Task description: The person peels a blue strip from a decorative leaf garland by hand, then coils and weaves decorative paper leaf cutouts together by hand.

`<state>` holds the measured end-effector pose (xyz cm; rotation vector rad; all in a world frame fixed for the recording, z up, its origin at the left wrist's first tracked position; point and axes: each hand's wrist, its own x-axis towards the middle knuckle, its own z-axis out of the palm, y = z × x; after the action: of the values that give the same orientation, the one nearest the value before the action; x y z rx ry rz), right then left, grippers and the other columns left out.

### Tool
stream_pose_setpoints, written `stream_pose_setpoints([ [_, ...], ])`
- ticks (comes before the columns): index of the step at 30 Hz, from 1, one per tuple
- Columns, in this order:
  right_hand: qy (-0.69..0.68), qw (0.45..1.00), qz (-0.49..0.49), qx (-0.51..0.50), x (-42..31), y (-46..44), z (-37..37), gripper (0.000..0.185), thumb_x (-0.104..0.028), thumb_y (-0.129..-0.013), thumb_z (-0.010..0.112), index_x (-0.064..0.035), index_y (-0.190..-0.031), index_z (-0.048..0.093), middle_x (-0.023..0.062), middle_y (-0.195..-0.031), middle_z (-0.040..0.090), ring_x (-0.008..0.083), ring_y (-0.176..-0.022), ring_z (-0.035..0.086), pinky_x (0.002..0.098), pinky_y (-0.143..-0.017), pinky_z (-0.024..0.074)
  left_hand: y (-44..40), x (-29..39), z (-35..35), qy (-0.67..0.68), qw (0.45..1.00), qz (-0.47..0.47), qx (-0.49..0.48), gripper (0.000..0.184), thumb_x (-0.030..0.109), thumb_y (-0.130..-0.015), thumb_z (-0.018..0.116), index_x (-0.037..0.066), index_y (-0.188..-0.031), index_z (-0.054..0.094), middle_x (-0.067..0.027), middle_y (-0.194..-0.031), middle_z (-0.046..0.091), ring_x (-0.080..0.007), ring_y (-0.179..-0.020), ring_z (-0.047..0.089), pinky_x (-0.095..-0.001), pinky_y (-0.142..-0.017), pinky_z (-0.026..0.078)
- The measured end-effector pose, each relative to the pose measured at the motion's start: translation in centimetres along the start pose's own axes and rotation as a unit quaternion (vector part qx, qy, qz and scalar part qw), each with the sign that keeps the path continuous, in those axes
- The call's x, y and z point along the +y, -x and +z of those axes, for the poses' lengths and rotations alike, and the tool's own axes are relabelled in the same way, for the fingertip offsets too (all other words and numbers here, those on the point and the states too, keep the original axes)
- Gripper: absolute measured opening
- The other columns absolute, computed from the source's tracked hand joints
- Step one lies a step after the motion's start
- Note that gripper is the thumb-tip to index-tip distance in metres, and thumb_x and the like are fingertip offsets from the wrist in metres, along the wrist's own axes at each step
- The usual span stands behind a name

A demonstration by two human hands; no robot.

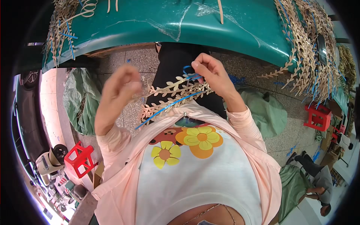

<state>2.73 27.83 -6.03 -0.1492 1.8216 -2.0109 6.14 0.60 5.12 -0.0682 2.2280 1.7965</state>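
Note:
My right hand [215,77] is closed in a pinch over my lap, holding leaf garland strands [180,89] in a pale gold colour. A curled blue strip [188,70] stands out at its fingertips. Across the lap, below the strands, runs a longer blue strip [165,108]. My left hand [120,90] is raised to the left of the garland, its fingers bent and smeared by motion. Whether anything is between those fingers I cannot make out.
A green-covered table [150,24] lies ahead, with leaf garland bunches [307,45] hanging over its right end and more garlands [62,30] at its left. Red stools [80,159] and green sacks [80,101] stand on the floor. Another person [318,180] is at the far right.

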Motion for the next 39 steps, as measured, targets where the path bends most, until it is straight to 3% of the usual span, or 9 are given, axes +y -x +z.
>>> stream_pose_setpoints([
  [5,-0.117,0.992,-0.037,-0.001,-1.8,2.1,0.5,0.015,-0.016,-0.099,0.057,-0.0039,-0.091,0.055,0.0014,-0.077,0.058,0.0091,-0.067,0.06,0.0264,-0.072,0.0534,-2.6,-3.5,3.8,-0.065,0.968,-0.084,-0.227,0.034,0.019,-0.092,0.065,0.003,-0.123,0.063,-0.0012,-0.088,0.068,-0.0042,-0.074,0.057,-0.0186,-0.059,0.043],
  [12,-0.11,0.993,-0.045,-0.021,-3.1,4.6,-0.8,0.013,-0.013,-0.098,0.056,-0.0035,-0.089,0.054,0.0047,-0.077,0.061,0.0123,-0.071,0.063,0.0263,-0.07,0.0514,-3.4,-4.3,7.9,0.011,0.973,-0.094,-0.213,0.019,0.015,-0.089,0.068,0.002,-0.101,0.074,-0.0039,-0.073,0.069,-0.0113,-0.059,0.06,-0.0237,-0.056,0.047],
  [14,-0.12,0.991,-0.051,0.008,-3.5,4.9,-1.3,0.014,-0.013,-0.098,0.057,-0.0035,-0.089,0.053,0.005,-0.077,0.06,0.0126,-0.071,0.062,0.0272,-0.068,0.0511,-3.2,-4.3,8.5,-0.282,0.934,0.149,-0.161,0.017,0.018,-0.084,0.068,0.005,-0.093,0.075,-0.0119,-0.073,0.07,-0.0273,-0.058,0.064,-0.0369,-0.056,0.049],
  [19,-0.445,0.871,-0.1,0.182,-2.1,3.4,-7.1,0.015,-0.014,-0.098,0.059,-0.0087,-0.084,0.055,-0.0001,-0.076,0.054,0.0128,-0.069,0.058,0.0302,-0.071,0.053,-3.1,-4.4,8.1,-0.28,0.906,0.246,-0.198,0.016,0.015,-0.08,0.068,0.007,-0.092,0.075,-0.014,-0.074,0.067,-0.0331,-0.064,0.064,-0.0382,-0.057,0.05],
  [23,-0.364,0.87,-0.18,0.281,0.0,5.0,-11.7,0.01,-0.014,-0.098,0.059,-0.0084,-0.091,0.055,-0.002,-0.075,0.047,0.0086,-0.066,0.045,0.0264,-0.067,0.0443,-3.6,-3.8,3.9,-0.273,0.926,0.176,-0.191,0.018,0.01,-0.08,0.069,0.004,-0.096,0.074,-0.0147,-0.074,0.068,-0.0254,-0.059,0.066,-0.0334,-0.056,0.049],
  [28,0.414,0.871,-0.067,0.257,1.1,9.9,-13.6,0.027,-0.021,-0.085,0.077,-0.0047,-0.09,0.056,-0.0028,-0.073,0.049,0.0065,-0.066,0.042,0.0235,-0.057,0.0358,-3.3,-2.1,-3.8,-0.179,0.974,-0.05,-0.128,0.018,0.007,-0.086,0.069,-0.001,-0.101,0.074,-0.0038,-0.073,0.068,-0.0054,-0.057,0.056,-0.0202,-0.05,0.041],
  [32,0.5,0.858,0.027,0.114,6.4,14.1,-18.9,0.031,-0.025,-0.084,0.078,-0.0025,-0.089,0.056,-0.0028,-0.072,0.044,0.0094,-0.063,0.038,0.0269,-0.054,0.0328,-3.1,-2.5,-10.6,-0.198,0.978,-0.043,-0.056,0.015,0.007,-0.086,0.069,-0.001,-0.098,0.073,-0.0027,-0.07,0.066,-0.0033,-0.052,0.052,-0.0173,-0.045,0.036],
  [36,-0.194,0.912,0.159,0.325,12.6,19.2,-26.6,0.034,-0.028,-0.095,0.063,-0.0059,-0.073,0.05,0.001,-0.067,0.05,0.0137,-0.06,0.049,0.0279,-0.051,0.0388,-3.8,-7.5,-20.1,-0.062,0.998,0.012,0.006,0.015,0.007,-0.089,0.064,-0.001,-0.102,0.065,-0.0008,-0.067,0.057,-0.0039,-0.045,0.041,-0.0178,-0.042,0.03],
  [39,0.049,0.887,0.221,0.403,19.8,27.4,-31.0,0.028,-0.03,-0.094,0.063,-0.0059,-0.084,0.054,0.0043,-0.071,0.054,0.0175,-0.06,0.052,0.0318,-0.053,0.0437,-4.1,-9.1,-23.2,0.048,0.997,0.033,0.058,0.017,0.013,-0.093,0.06,-0.001,-0.103,0.063,0.0028,-0.056,0.045,-0.0039,-0.042,0.034,-0.0179,-0.041,0.024],
])
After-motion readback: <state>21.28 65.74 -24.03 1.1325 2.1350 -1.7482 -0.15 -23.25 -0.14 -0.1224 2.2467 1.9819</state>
